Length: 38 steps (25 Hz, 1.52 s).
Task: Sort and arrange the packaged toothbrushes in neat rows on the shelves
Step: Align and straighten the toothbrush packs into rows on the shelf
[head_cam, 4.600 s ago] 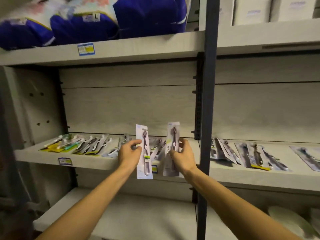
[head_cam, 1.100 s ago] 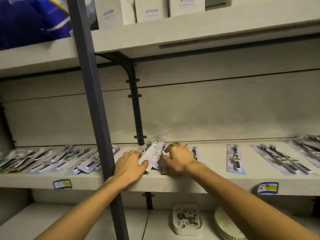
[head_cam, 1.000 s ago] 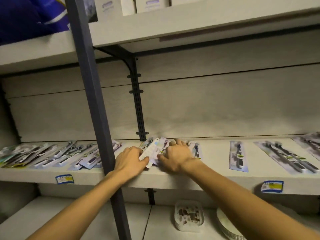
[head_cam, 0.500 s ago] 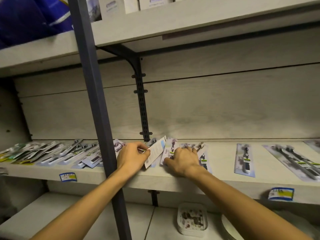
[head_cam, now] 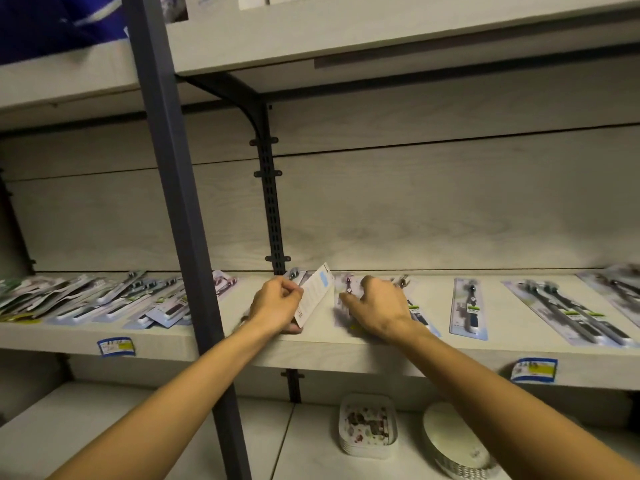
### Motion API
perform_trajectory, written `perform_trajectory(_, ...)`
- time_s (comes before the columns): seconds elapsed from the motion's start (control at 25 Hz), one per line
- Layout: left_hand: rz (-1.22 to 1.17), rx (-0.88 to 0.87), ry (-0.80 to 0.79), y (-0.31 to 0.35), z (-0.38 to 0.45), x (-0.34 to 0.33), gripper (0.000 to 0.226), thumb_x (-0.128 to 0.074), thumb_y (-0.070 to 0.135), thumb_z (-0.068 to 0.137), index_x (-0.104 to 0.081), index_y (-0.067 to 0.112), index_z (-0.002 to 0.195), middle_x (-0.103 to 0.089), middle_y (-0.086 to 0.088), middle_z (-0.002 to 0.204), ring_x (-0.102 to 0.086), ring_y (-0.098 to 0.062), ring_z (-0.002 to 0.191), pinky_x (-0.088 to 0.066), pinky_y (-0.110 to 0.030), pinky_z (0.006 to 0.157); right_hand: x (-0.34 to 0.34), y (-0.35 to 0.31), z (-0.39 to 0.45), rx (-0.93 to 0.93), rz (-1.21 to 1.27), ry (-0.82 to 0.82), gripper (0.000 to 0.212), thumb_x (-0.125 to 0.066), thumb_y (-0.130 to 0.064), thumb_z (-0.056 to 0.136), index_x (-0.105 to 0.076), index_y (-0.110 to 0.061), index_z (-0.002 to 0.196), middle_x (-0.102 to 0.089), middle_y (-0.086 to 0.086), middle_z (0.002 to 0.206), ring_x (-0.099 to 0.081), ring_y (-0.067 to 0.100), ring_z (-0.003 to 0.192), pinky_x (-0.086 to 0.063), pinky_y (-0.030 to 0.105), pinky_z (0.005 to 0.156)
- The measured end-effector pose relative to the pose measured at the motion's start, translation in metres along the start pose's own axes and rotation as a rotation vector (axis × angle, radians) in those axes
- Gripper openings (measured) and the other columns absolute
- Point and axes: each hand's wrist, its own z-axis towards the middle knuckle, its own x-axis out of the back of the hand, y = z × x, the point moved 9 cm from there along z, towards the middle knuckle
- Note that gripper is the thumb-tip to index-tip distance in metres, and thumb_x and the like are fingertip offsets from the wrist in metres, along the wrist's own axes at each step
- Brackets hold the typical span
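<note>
Shop, price labels [head_cam: 533,369], stocked display shelves [head_cam: 346,355]

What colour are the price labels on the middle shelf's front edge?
Blue with a yellow patch, per the head view: price labels on the middle shelf.

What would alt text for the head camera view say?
A person's left hand tilts up a toothbrush pack by its edge while the right hand presses flat on packs lying on a pale shelf, with more rows to either side.

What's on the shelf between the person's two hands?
In the head view, the tilted pack held by the left hand, then bare shelf before the right hand.
</note>
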Motion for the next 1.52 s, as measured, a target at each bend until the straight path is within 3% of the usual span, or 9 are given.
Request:
perform_trajectory(0.2,-0.228,0.135,-0.070,-0.006,-0.005,-0.008,0.044,-0.078,-0.001,0.081,-0.054,0.010,0.117,-0.067,-0.012,0.112,-0.074,-0.032,0.089,-0.063,-0.049,0.064,-0.025,-0.006,0.004,-0.006,-0.337,-0.112,0.063,-0.050,-0.059,0.089,-0.060,-0.010,0.127,-0.053,0.017,0.141,-0.042,0.036,0.136,-0.023,0.049,0.118)
perform_trajectory(0.36,-0.285,0.203,-0.071,-0.012,-0.009,-0.005,0.056,-0.074,-0.014,0.078,-0.054,0.008,0.125,-0.067,-0.011,0.110,-0.072,-0.026,0.087,-0.064,-0.043,0.065,-0.016,-0.006,0.007,-0.030,-0.250,-0.018,0.041,-0.055,-0.045,0.089,-0.064,-0.013,0.114,-0.065,0.014,0.123,-0.052,0.034,0.124,-0.027,0.049,0.116)
perform_trajectory(0.56,-0.637,0.421,-0.082,-0.017,-0.008,-0.002,0.047,-0.053,-0.023,0.088,-0.050,0.000,0.129,-0.057,-0.024,0.126,-0.064,-0.034,0.098,-0.061,-0.036,0.052,0.014,0.003,0.013,-0.108,0.018,0.124,0.033,-0.062,-0.042,0.079,-0.054,-0.014,0.063,-0.053,0.001,0.056,-0.050,0.026,0.058,-0.042,0.038,0.086)
perform_trajectory(0.72,-0.793,0.465,-0.156,-0.007,-0.008,-0.008,0.033,-0.042,-0.019,0.094,-0.056,-0.003,0.120,-0.060,-0.027,0.118,-0.064,-0.035,0.092,-0.061,-0.034,0.052,0.010,0.012,0.017,-0.143,0.178,0.060,0.039,-0.064,-0.042,0.073,-0.068,-0.005,0.063,-0.057,0.004,0.049,-0.061,0.029,0.057,-0.038,0.026,0.054)
perform_trajectory(0.88,-0.921,0.494,-0.217,-0.004,-0.013,-0.020,0.023,-0.049,-0.016,0.092,-0.058,-0.008,0.111,-0.065,-0.032,0.104,-0.067,-0.036,0.092,-0.063,-0.037,0.062,0.010,0.026,0.022,-0.158,0.394,0.021,0.041,-0.066,-0.043,0.078,-0.070,-0.003,0.071,-0.063,0.008,0.053,-0.064,0.030,0.056,-0.049,0.031,0.053)
perform_trajectory(1.04,-1.008,0.549,-0.286,-0.006,-0.016,-0.030,0.027,-0.045,-0.012,0.092,-0.053,-0.009,0.118,-0.066,-0.034,0.102,-0.066,-0.030,0.087,-0.063,-0.036,0.060,0.016,0.036,0.017,-0.118,0.538,0.175,0.031,-0.061,-0.040,0.079,-0.072,-0.012,0.070,-0.069,0.011,0.063,-0.067,0.034,0.067,-0.057,0.040,0.063)
perform_trajectory(1.2,-0.928,0.576,-0.297,-0.011,-0.018,-0.032,0.031,-0.045,-0.009,0.083,-0.052,-0.008,0.113,-0.064,-0.031,0.096,-0.061,-0.022,0.074,-0.053,-0.024,0.052,0.030,0.030,0.015,0.023,0.516,0.236,0.029,-0.069,-0.025,0.088,-0.073,-0.009,0.112,-0.075,0.009,0.107,-0.069,0.026,0.097,-0.055,0.038,0.087)
perform_trajectory(1.4,-0.919,0.516,-0.300,-0.011,-0.013,-0.037,0.018,-0.050,-0.010,0.091,-0.056,-0.008,0.108,-0.070,-0.026,0.093,-0.071,-0.024,0.076,-0.059,-0.024,0.057,0.028,0.032,0.018,0.030,0.509,0.219,0.034,-0.068,-0.020,0.090,-0.069,-0.009,0.122,-0.073,0.006,0.116,-0.068,0.025,0.106,-0.054,0.038,0.095)
perform_trajectory(1.52,-0.908,0.419,-0.273,-0.003,-0.009,-0.038,0.034,-0.054,-0.016,0.088,-0.058,-0.006,0.120,-0.073,-0.022,0.098,-0.075,-0.023,0.074,-0.060,-0.024,0.058,0.036,0.035,0.019,0.038,0.525,0.273,0.031,-0.069,-0.023,0.089,-0.071,-0.014,0.119,-0.075,0.004,0.109,-0.069,0.023,0.100,-0.056,0.039,0.089)
